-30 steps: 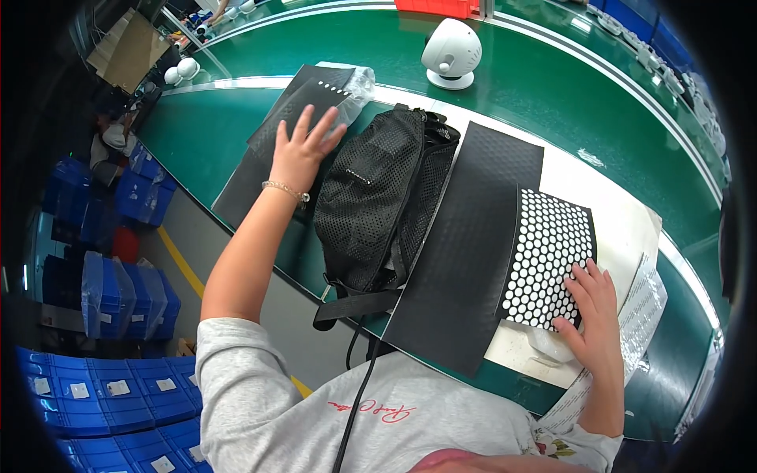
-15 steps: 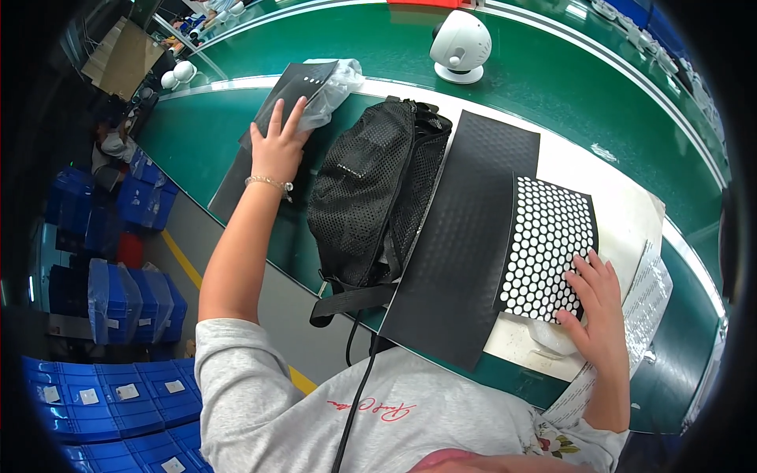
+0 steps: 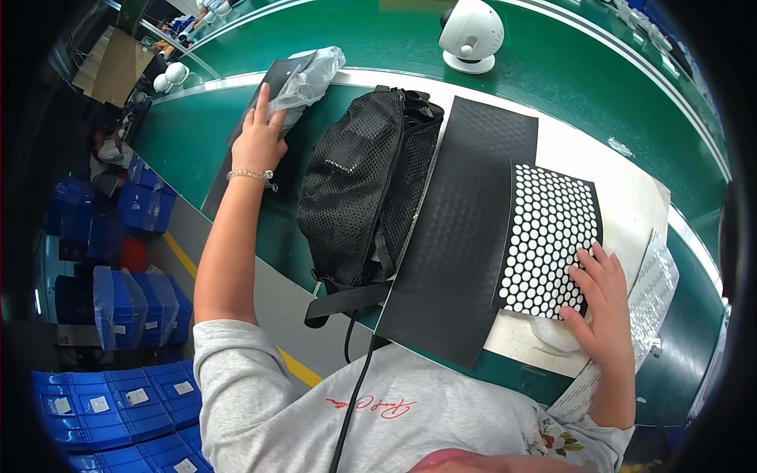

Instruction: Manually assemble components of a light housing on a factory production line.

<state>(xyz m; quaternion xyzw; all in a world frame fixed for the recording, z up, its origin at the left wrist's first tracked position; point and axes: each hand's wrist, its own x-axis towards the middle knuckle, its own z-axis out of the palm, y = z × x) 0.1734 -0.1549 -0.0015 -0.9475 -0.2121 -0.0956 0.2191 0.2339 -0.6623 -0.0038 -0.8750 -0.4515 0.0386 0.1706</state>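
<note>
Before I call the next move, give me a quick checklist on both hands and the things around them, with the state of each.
1. Right grip on the white-dotted sheet: ok, fingertips rest on its right side.
2. Left grip holding the far-left black sheet: cannot tell, fingers lie over it but any pinch is hidden.
3. Clear plastic away from the left grip: not ok, it lies against the fingers.
4. Black mesh bag free of both grips: ok, it lies between them, untouched.
5. Dotted sheet apart from the wide black sheet: not ok, its left edge overlaps it.
6. White rounded device upright: ok, standing on its base.
</note>
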